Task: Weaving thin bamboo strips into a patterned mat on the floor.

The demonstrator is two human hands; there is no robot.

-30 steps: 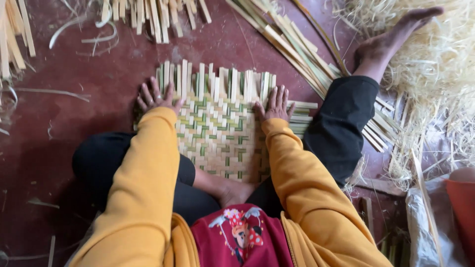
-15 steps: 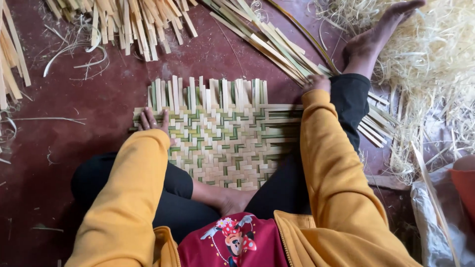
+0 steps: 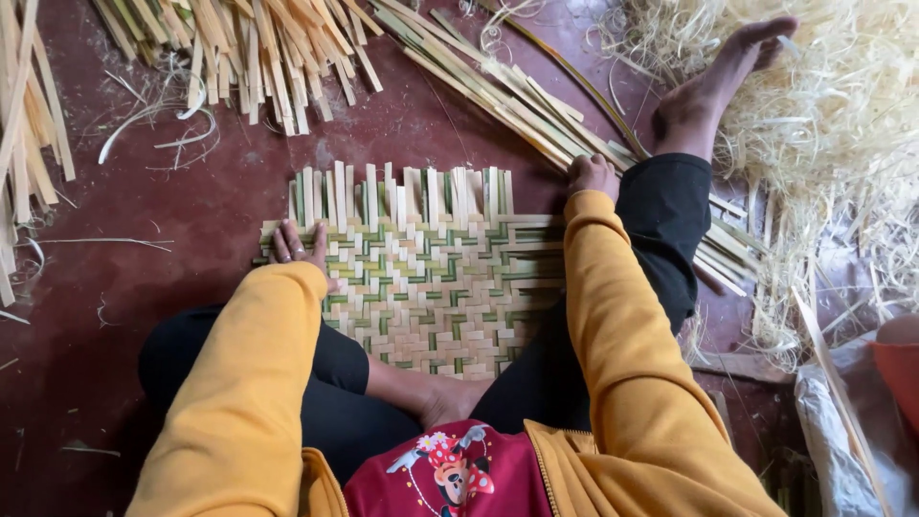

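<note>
From where I watch, the far left of the floor (image 3: 191, 220) carries one bundle of bamboo strips (image 3: 24, 144) at the frame edge, and a second, larger heap of cut strips (image 3: 258, 48) lies at the far side. My left hand (image 3: 297, 247) rests flat and released on the left edge of the woven mat (image 3: 421, 278), fingers spread, pinning it; it sits on that same edge as a second ago. The one mat lies in the middle, between my knees, its loose upright ends pointing away from me. The change is on the right: my right hand (image 3: 592, 175), which lay open on the mat's far right corner a second ago, has left the weave and reached to the long strips (image 3: 536, 105) just beyond that corner. It looks curled there, but I cannot tell whether it has closed on a strip. One bare foot (image 3: 718, 86) lies further right, beside one pile of pale shavings (image 3: 842, 124).
</note>
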